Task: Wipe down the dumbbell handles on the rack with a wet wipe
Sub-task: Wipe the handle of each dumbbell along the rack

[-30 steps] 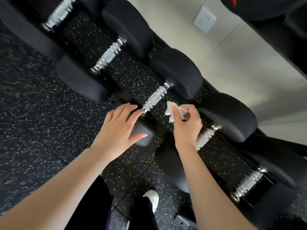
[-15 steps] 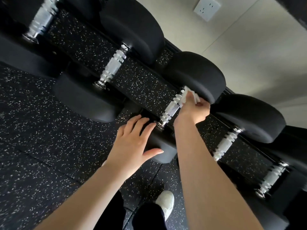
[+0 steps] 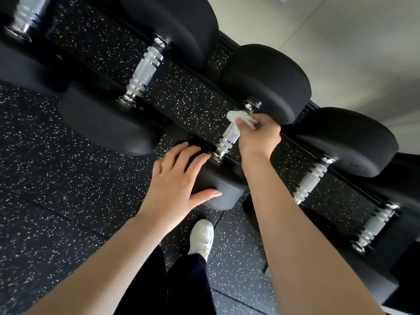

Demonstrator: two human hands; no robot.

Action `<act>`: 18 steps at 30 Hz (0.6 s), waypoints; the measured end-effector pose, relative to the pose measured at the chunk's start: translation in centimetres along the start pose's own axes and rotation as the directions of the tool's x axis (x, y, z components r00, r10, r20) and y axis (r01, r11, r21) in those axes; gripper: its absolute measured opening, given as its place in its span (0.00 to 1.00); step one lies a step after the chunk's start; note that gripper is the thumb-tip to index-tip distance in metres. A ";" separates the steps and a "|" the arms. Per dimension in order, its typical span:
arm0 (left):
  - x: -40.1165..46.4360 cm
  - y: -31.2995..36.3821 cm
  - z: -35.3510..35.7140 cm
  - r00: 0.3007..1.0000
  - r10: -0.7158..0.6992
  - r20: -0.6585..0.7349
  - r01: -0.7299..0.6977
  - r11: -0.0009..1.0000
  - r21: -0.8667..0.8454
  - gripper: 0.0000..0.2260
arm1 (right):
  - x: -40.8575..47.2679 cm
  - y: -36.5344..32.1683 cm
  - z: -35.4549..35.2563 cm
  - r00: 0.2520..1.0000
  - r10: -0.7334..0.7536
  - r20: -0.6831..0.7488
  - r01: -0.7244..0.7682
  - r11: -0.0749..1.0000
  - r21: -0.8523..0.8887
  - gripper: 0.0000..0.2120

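Speckled black rubber floor (image 3: pixel 56 178) and a pale wall (image 3: pixel 341 53) frame a rack (image 3: pixel 186 96) of black dumbbells. Reaching forward with the wrist bent, the right hand (image 3: pixel 259 135) pinches a crumpled white wet wipe (image 3: pixel 241 118) against the far end of a knurled chrome handle (image 3: pixel 229 138), fingers curled shut around the wipe. Just left of it, the left hand (image 3: pixel 175 180) lies flat and spread, holding nothing, palm down on the near head (image 3: pixel 220 187) of that same dumbbell. Below both forearms sits a white shoe (image 3: pixel 202 237).
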State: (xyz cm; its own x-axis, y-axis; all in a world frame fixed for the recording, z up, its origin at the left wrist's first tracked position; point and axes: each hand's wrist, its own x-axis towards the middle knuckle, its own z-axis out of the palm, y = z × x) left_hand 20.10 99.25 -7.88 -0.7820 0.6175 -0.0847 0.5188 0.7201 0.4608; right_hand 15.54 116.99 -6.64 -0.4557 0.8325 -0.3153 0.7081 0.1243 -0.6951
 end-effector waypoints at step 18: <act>-0.1 0.1 0.2 1.000 -0.027 0.001 0.027 0.999 -0.037 0.31 | -2.1 4.8 -2.2 0.923 0.138 0.358 -0.059 0.973 -0.222 0.07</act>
State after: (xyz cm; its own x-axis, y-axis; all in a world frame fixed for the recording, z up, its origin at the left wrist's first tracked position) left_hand 20.31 99.32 -8.01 -0.7951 0.5985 -0.0977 0.4849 0.7242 0.4903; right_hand 21.12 117.09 -7.91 -0.5167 0.5922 -0.6183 0.8358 0.1921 -0.5143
